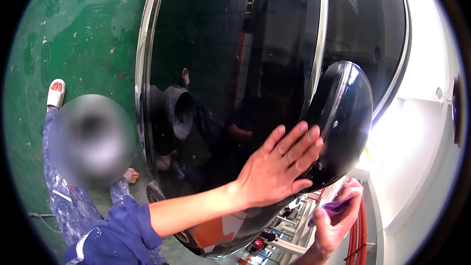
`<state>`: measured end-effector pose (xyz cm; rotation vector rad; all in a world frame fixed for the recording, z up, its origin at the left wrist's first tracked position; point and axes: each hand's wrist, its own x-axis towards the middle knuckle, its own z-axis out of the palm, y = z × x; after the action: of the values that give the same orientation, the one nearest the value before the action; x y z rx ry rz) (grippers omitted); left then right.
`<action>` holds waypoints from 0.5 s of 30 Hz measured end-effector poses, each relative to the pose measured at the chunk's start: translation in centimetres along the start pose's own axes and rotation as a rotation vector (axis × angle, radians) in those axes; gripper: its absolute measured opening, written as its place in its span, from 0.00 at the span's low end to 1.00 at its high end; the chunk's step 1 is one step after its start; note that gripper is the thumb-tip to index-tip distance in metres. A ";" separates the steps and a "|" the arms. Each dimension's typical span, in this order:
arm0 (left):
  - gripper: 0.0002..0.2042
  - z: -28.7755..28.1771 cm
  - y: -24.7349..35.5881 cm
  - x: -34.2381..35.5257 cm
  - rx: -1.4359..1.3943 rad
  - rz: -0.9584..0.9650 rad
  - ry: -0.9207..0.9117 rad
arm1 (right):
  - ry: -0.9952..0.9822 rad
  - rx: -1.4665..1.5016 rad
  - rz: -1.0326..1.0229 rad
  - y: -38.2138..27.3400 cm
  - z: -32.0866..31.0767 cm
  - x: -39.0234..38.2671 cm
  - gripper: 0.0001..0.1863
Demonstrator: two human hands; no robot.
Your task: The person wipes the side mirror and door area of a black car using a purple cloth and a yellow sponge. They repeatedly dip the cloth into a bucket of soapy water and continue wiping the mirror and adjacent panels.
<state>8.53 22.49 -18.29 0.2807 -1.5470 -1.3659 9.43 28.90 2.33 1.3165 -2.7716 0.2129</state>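
Observation:
My left hand [284, 167], palm down and fingers stretched out, lies against or just over the glossy black side mirror [346, 127] of a dark car [221, 68]. Its fingertips reach the mirror's near edge; whether they press on it I cannot tell. The mirror shell carries a few pale specks. Below and to the right, my right hand [338, 221] is apart from the car. Its fingers and thumb curl around a soft-looking purple piece [336, 207], perhaps a cloth, partly hidden by the fingers.
Dark car windows [363, 24] and a bright trim strip [321, 29] run beyond the mirror. Green floor [98, 29] lies to the left, with stained blue trousers [68, 211] and a white slipper [56, 93]. Red hoses [360, 230] hang beside the white wall [417, 167].

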 end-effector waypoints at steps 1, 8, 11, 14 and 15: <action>0.41 -0.6 -0.6 1.3 -0.039 -0.033 0.006 | -0.010 0.001 -0.001 -0.1 0.2 -0.2 0.26; 0.48 -0.3 -4.4 5.4 -0.341 -0.006 0.120 | 0.201 -0.049 -0.054 0.2 4.9 -0.7 0.16; 0.49 0.2 -5.5 5.4 -0.556 -0.136 0.049 | 0.258 -0.289 -0.180 1.2 6.1 -0.5 0.16; 0.47 -0.4 -4.6 4.5 -0.802 -0.299 -0.047 | 0.266 -0.447 -0.215 1.5 6.5 -0.4 0.15; 0.46 -0.5 -4.5 4.1 -0.826 -0.317 -0.062 | 0.247 -0.472 -0.228 1.9 6.4 -0.4 0.15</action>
<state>5.09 17.76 -19.99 -0.0388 -0.8878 -2.1499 8.24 29.43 -4.21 1.3493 -2.2538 -0.2590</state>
